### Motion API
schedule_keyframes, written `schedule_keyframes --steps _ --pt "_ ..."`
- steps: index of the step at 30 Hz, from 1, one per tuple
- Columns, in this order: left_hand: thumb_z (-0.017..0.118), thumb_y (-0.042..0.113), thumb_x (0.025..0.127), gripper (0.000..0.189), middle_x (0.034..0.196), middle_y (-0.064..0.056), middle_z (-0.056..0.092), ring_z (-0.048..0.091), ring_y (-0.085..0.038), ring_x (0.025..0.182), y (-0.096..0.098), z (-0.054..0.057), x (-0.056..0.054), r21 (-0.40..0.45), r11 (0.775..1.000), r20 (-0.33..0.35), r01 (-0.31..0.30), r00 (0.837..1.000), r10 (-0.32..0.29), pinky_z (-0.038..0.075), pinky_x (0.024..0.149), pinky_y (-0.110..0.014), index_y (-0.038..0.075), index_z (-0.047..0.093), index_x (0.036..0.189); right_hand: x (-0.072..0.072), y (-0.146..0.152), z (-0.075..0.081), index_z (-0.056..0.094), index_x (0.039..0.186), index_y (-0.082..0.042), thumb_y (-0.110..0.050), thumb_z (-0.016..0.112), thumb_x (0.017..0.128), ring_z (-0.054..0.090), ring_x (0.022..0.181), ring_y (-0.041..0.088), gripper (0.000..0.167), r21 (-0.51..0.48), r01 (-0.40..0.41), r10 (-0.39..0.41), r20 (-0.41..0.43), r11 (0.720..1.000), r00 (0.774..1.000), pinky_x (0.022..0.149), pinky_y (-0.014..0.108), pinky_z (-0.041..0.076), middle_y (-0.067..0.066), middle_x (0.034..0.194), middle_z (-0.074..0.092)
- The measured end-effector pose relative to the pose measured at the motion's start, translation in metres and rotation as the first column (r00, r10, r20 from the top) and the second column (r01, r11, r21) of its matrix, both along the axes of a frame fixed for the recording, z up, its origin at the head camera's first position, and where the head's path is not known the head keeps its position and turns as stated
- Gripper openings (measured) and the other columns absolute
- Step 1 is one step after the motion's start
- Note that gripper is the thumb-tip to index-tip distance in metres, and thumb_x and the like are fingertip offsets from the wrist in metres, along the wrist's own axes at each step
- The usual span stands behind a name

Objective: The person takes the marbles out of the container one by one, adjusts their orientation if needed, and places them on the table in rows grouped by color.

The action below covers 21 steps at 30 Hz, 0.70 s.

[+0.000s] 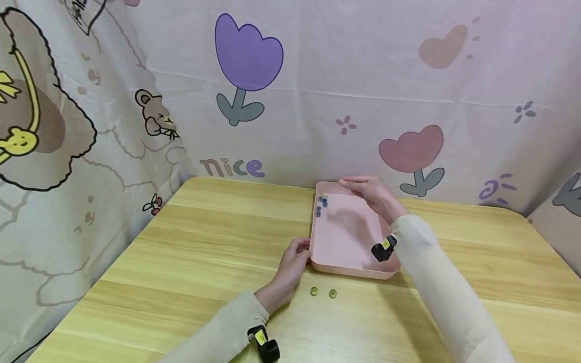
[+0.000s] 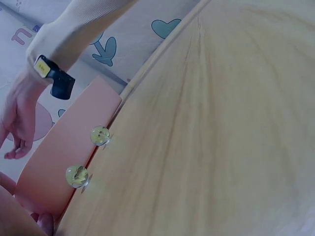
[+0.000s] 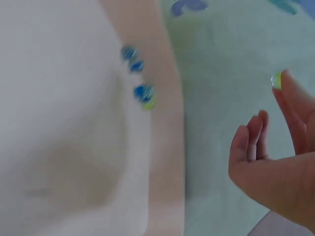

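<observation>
A pink rectangular tray (image 1: pixel 356 271) lies on the table. My left hand (image 1: pixel 289 269) grips its near left corner, thumb and fingers at the wall and underside. Over the tray's far end, my right hand (image 1: pixel 373 195) pinches a clear yellow-green marble (image 3: pixel 276 80) between thumb and index finger, the other fingers loosely curled. Inside the tray, several blue marbles (image 3: pixel 143 92) and a yellow-green one (image 3: pixel 148 104) gather along the left wall toward the far corner. In front of the tray, two yellow-green marbles, one left (image 1: pixel 314 291) and one right (image 1: pixel 333 293), sit on the wood.
The wood-grain table (image 1: pixel 195 242) runs back to a printed curtain (image 1: pixel 313 91) close behind the tray. A second curtain side (image 1: pixel 109 201) hangs at the left. Small black cameras sit on both wrists, the right one (image 1: pixel 383 248) over the tray.
</observation>
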<state>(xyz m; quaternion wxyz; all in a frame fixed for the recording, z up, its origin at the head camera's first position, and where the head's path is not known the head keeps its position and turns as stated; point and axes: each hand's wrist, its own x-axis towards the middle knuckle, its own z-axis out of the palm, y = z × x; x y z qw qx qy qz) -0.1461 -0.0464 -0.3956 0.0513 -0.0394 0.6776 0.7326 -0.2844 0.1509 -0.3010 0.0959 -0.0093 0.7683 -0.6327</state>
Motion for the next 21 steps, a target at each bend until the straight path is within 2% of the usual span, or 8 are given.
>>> schedule_keyframes --steps 5,10,12,16,21 --pt "0.047 0.002 0.093 0.040 0.130 -0.018 0.050 0.048 -0.031 0.121 0.001 -0.001 -0.001 -0.010 1.000 0.009 0.009 1.000 -0.009 0.042 0.103 -0.042 -0.004 0.045 0.133 0.022 0.002 0.011 0.057 0.132 -0.001 -0.024 0.069 0.090 0.044 0.127 0.026 0.049 0.019 0.047 -0.047 -0.001 0.999 0.999 0.107 0.037 0.038 0.014 0.140 0.050" --pt "0.046 0.004 0.094 0.039 0.130 -0.017 0.050 0.048 -0.031 0.121 0.003 0.000 -0.004 -0.023 1.000 0.008 0.009 1.000 -0.009 0.042 0.102 -0.042 -0.003 0.046 0.133 0.047 0.007 0.016 0.060 0.130 -0.001 -0.027 0.072 0.088 0.041 0.131 0.026 0.051 0.039 0.063 -0.057 -0.128 0.997 0.990 0.111 0.041 0.031 0.014 0.136 0.054" --pt "0.046 0.003 0.094 0.039 0.130 -0.016 0.050 0.048 -0.030 0.120 0.004 0.000 -0.004 -0.014 1.000 0.004 0.015 1.000 -0.015 0.043 0.101 -0.041 -0.003 0.046 0.132 0.056 0.008 0.015 0.061 0.128 0.001 -0.026 0.072 0.087 0.041 0.131 0.024 0.050 0.024 0.070 -0.065 -0.184 0.997 0.981 0.112 0.040 0.028 0.012 0.133 0.057" --pt "0.047 0.003 0.094 0.039 0.130 -0.016 0.050 0.049 -0.030 0.119 0.005 0.000 -0.003 0.001 0.999 -0.011 0.034 0.999 -0.034 0.044 0.101 -0.041 -0.004 0.045 0.133 0.068 0.010 0.008 0.062 0.122 0.008 -0.021 0.073 0.087 0.047 0.121 0.021 0.047 -0.033 0.072 -0.078 -0.265 0.997 0.961 0.108 0.039 0.033 0.009 0.122 0.059" --pt "0.046 0.004 0.095 0.039 0.130 -0.016 0.050 0.048 -0.031 0.120 0.002 -0.003 -0.001 -0.010 1.000 -0.008 0.009 1.000 -0.009 0.043 0.101 -0.042 -0.003 0.046 0.133 0.077 0.004 -0.002 0.064 0.119 0.007 -0.023 0.074 0.086 0.048 0.116 0.017 0.046 0.000 0.028 -0.027 -0.289 1.000 0.957 0.102 0.035 0.039 0.009 0.122 0.057"
